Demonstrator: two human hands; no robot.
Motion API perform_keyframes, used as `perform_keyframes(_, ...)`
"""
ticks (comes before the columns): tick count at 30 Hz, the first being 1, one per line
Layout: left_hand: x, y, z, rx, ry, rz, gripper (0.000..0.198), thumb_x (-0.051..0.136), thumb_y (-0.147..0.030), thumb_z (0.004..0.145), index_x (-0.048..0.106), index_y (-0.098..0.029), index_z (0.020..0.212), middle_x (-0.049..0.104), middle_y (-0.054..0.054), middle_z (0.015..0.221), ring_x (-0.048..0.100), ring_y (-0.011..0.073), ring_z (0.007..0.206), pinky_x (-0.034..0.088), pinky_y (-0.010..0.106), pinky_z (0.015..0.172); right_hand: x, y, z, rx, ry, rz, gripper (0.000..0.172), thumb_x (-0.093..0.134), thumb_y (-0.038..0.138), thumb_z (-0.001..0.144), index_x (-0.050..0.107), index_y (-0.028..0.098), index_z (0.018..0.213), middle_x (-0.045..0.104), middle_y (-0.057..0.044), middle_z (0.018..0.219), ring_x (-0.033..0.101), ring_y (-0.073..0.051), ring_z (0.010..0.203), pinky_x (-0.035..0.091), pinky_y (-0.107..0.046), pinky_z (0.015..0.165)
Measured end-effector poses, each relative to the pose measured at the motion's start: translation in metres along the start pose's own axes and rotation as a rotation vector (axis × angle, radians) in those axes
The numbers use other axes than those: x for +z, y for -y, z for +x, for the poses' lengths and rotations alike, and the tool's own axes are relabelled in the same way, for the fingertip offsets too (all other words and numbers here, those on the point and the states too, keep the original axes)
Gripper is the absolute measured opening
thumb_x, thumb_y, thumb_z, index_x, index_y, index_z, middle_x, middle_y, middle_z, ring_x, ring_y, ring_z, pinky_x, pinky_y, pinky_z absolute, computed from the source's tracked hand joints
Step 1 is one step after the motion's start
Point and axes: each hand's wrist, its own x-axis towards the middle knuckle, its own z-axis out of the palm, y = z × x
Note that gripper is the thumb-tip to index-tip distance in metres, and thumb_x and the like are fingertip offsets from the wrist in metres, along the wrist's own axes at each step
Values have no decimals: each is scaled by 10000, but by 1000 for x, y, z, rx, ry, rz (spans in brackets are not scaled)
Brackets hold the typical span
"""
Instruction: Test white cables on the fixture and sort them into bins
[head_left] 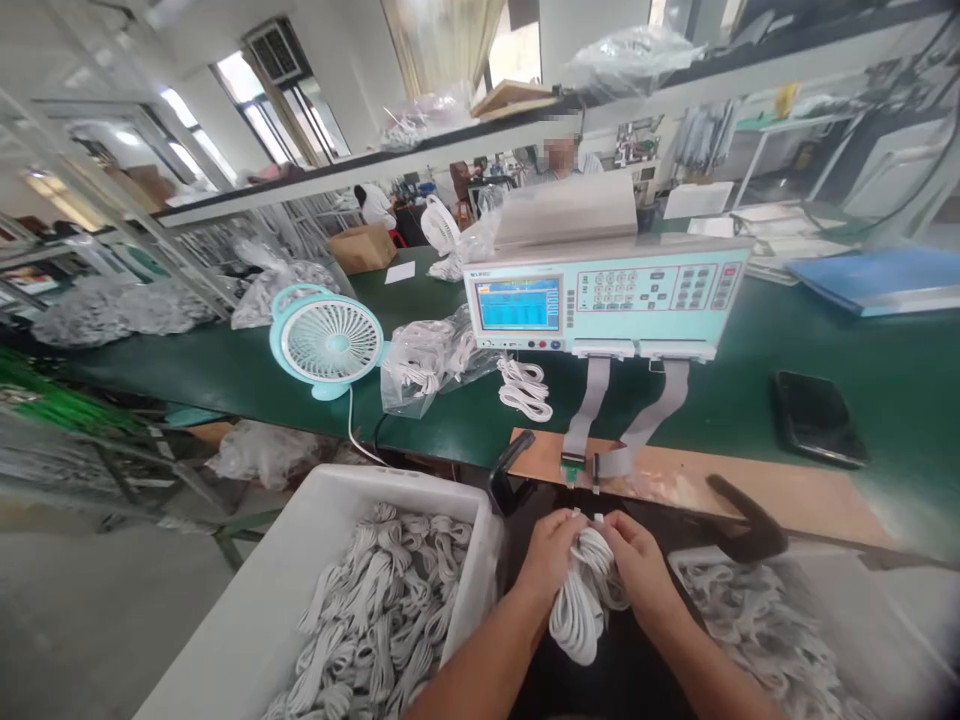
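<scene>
Head view showed my left hand (551, 555) and right hand (637, 560) both closed around a coiled white cable (581, 605) below the table (750, 400) edge; it seemed light and floppy, best gripped near its plugs.

Both hands on a cable bundle

Left hand (551, 555) and right hand (637, 560) hold a coiled white cable (581, 610) between two bins, below the worktop (750, 330).

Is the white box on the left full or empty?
Nearly full. The white bin holds a heap of coiled white cables that reaches close to its rim.
</scene>
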Motion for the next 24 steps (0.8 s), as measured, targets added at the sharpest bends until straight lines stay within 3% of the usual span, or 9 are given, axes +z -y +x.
perform_keyframes(2,1,6,-15,-93,28,-113,353,721,-445,629,613,-132,750,529,-16,605,454,90,526,369,224,539,-27,7,-12,10,66,-99,415,708,544,639,489,193,604,436,42,523,378,-116,475,306,-224,454)
perform_keyframes(5,-2,12,-29,-256,55,-306,422,750,-412,616,603,-154,915,612,17,724,508,98,476,418,236,484,-101,20,-26,-49,149,-520,360,593,538,750,522,206,630,490,5,570,461,-162,522,343,-258,485)
perform_keyframes(7,-5,13,-32,-304,55,-371,382,757,-337,606,594,-154,900,635,35,765,544,108,475,439,236,471,-148,26,-33,-197,64,-963,348,566,527,756,527,218,601,511,-22,568,481,-193,518,336,-292,490)
perform_keyframes(9,-4,13,-32,-319,34,-399,343,746,-283,598,586,-155,873,640,40,777,563,111,492,449,229,477,-171,28,-43,-342,-88,-1200,321,553,538,766,615,223,757,603,-78,748,546,-246,611,369,-329,532)
perform_keyframes(11,2,13,-32,-327,6,-401,323,727,-271,595,578,-159,859,636,41,791,555,105,491,441,221,471,-159,28,-53,-389,-19,-1187,298,518,501,834,638,236,897,623,-85,880,584,-256,729,425,-346,628)
perform_keyframes(14,13,14,-37,-293,3,-330,269,677,-262,621,572,-171,851,618,42,846,549,108,540,433,221,501,-102,23,-61,-303,263,-949,233,461,412,915,617,240,926,623,-41,864,586,-206,777,451,-297,690)
perform_keyframes(17,20,16,-45,-94,-26,-102,157,611,-216,662,588,-185,815,582,53,984,575,164,793,468,263,707,-53,13,-58,-245,271,-778,195,479,365,888,549,210,792,583,-9,711,545,-177,644,418,-266,585)
perform_keyframes(20,21,21,-50,166,-141,212,82,557,-191,688,581,-204,765,532,60,1056,490,229,1049,380,319,948,-38,-4,-52,-261,241,-705,145,501,320,854,518,209,763,575,2,678,532,-171,615,392,-260,561)
perform_keyframes(24,19,30,-51,343,-209,424,65,545,-244,739,575,-235,796,494,88,1069,430,270,1113,299,376,1027,-42,-26,-50,-357,197,-680,137,493,310,855,559,215,780,605,-16,713,557,-180,638,412,-271,592)
